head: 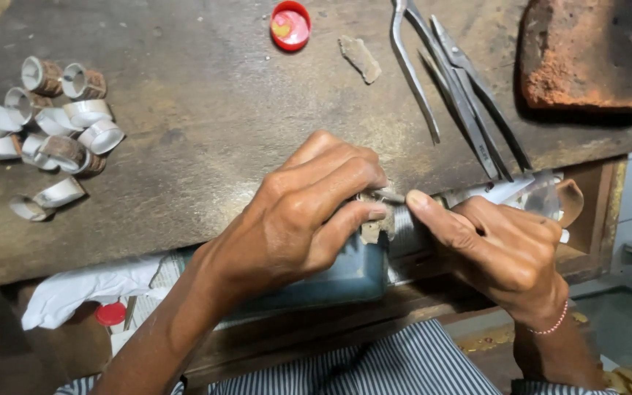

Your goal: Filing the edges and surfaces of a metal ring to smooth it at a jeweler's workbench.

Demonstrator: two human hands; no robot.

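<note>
Your left hand [309,212] pinched the small metal piece [371,228] shut-tight at the surface [206,124] edge — right hand [499,249] closed on a thin tool [396,196]; you needed short, steady strokes.

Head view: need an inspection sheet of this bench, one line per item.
Surface: worn, scratched wooden bench.
Job's things: small workpiece pinched at the bench edge; thin tool against it.
Clutter: ring bands far left; red cap; tweezers and shears; reddish brick; stone chip; white cloth below.
Grips: left hand closed on workpiece; right hand closed on tool.
Cables: nothing seen.
Surroundings: open drawer, tiled floor at right.
</note>
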